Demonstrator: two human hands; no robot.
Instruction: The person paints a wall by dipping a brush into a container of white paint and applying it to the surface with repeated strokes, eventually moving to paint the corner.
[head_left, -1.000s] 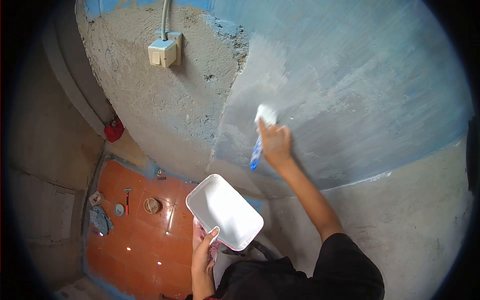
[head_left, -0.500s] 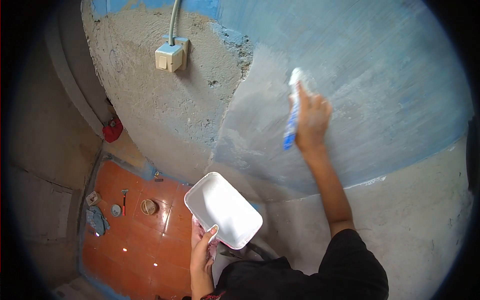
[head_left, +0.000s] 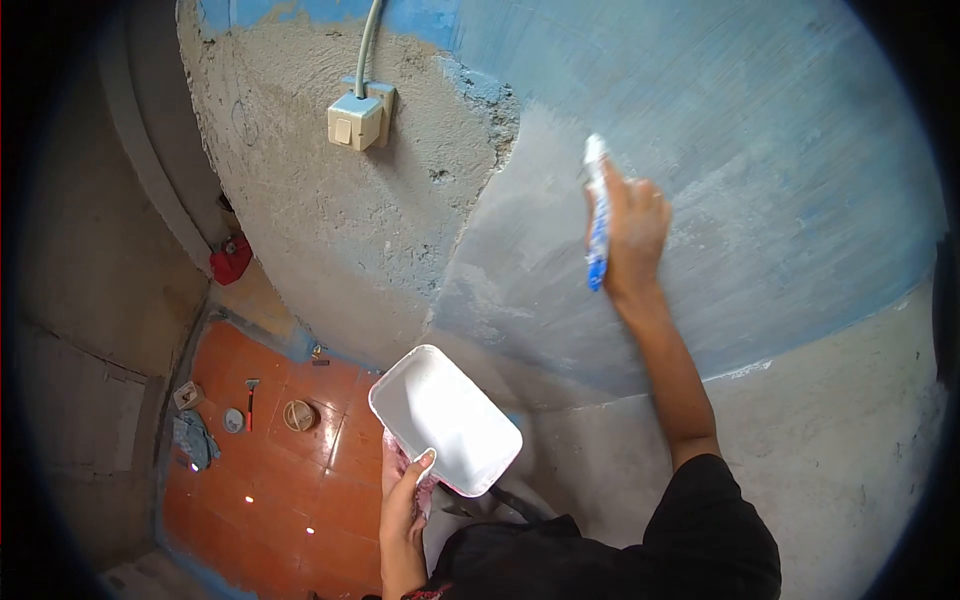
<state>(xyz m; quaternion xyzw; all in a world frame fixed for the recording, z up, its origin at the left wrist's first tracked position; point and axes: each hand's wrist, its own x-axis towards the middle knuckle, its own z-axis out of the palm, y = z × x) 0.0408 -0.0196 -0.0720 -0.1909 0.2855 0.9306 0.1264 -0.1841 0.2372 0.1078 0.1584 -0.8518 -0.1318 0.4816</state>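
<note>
My right hand (head_left: 637, 232) is wrapped round a paintbrush (head_left: 599, 225) with a blue, paint-smeared handle. The brush's white-coated head points up against the grey-blue wall (head_left: 760, 210). Low in front of my body, my left hand (head_left: 404, 500) grips a white rectangular tub (head_left: 455, 420) by its near edge, thumb over the rim. White paint coats the inside of the tub. A pinkish cloth (head_left: 394, 462) is bunched between that hand and the tub.
A switch box (head_left: 355, 122) with a cable is fixed on rough bare plaster (head_left: 300, 180). On the red tiled floor (head_left: 270, 500) lie a scraper (head_left: 251, 402), a round basket-like container (head_left: 299, 415), a small pot (head_left: 233, 420) and a grey-blue cloth (head_left: 195, 440). A red bag (head_left: 231, 260) sits by the wall corner.
My right hand and the brush have shifted slightly right, the brush now more upright. The view has turned a little, and the left hand holds the tub nearly unmoved.
</note>
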